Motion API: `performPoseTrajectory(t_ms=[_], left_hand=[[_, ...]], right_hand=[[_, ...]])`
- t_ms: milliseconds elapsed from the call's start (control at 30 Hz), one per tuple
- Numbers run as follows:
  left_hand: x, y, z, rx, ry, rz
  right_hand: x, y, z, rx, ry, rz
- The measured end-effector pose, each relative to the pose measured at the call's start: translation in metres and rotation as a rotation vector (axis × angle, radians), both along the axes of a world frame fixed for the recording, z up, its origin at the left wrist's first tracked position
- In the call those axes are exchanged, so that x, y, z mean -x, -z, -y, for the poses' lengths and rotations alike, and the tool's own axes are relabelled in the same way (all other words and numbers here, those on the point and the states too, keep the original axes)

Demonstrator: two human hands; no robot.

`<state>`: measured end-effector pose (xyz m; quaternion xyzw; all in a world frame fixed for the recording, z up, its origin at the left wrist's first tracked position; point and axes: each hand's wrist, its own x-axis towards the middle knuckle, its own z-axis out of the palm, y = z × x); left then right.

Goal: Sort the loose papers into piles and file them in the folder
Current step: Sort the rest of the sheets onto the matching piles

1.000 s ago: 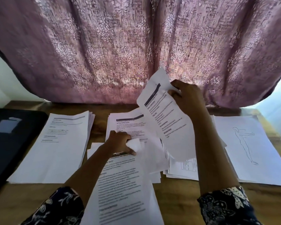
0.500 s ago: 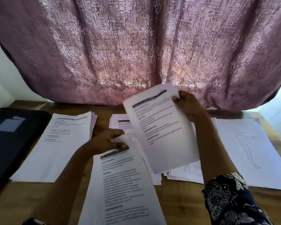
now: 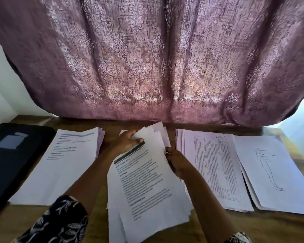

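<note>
— Fingers (image 3: 138, 139) of our left hand (image 3: 127, 143) pinch the far edge of the middle stack (image 3: 147, 186); right hand (image 3: 178, 163) grips its rt side.
— What's round it on the bench (image 3: 270, 228)?
— Text pile (image 3: 65, 163) left, black folder (image 3: 12, 160) beyond; table pile (image 3: 216, 165) & drawing pile (image 3: 272, 172) right. Our left forearm lies between text pile and stack.

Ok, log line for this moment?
left hand: grips centre stack top; right hand: grips its right edge; black folder: far left, untouched

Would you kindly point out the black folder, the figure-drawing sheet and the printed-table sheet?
black folder (image 3: 16, 172), head view, on its dark cover.
figure-drawing sheet (image 3: 270, 173), head view, on the drawn legs.
printed-table sheet (image 3: 218, 169), head view, on the grid's middle.
</note>
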<state>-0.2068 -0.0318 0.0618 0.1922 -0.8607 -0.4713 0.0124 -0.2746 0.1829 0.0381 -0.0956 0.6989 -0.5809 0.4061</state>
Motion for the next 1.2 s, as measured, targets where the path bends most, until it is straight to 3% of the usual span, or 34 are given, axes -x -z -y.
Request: performPoseTrajectory(t_ms=[167, 333, 533, 767, 867, 1067, 1200], left_hand=[[-0.002, 0.008, 0.006, -0.005, -0.009, 0.008], [-0.016, 0.009, 0.006, 0.028, 0.093, 0.125], [-0.037, 0.027, -0.002, 0.098, 0.220, 0.312], [-0.038, 0.042, -0.002, 0.247, 0.263, 0.293], [-0.022, 0.048, -0.001, 0.291, 0.175, 0.165], [0.021, 0.065, -0.024, 0.597, -0.018, -0.047], [0.031, 0.085, -0.021, 0.623, -0.079, -0.060]], right_hand=[[-0.019, 0.003, -0.007, 0.052, 0.103, 0.067], [-0.042, 0.015, -0.003, -0.033, -0.097, -0.129], [-0.059, 0.027, 0.002, -0.102, -0.219, -0.077], [-0.012, 0.009, 0.010, -0.406, -0.101, -0.702], [0.014, 0.005, 0.021, -0.445, -0.092, -0.824], [0.053, 0.017, 0.048, -0.463, -0.111, -1.078], [0.074, 0.034, 0.058, -0.588, -0.312, -1.152]])
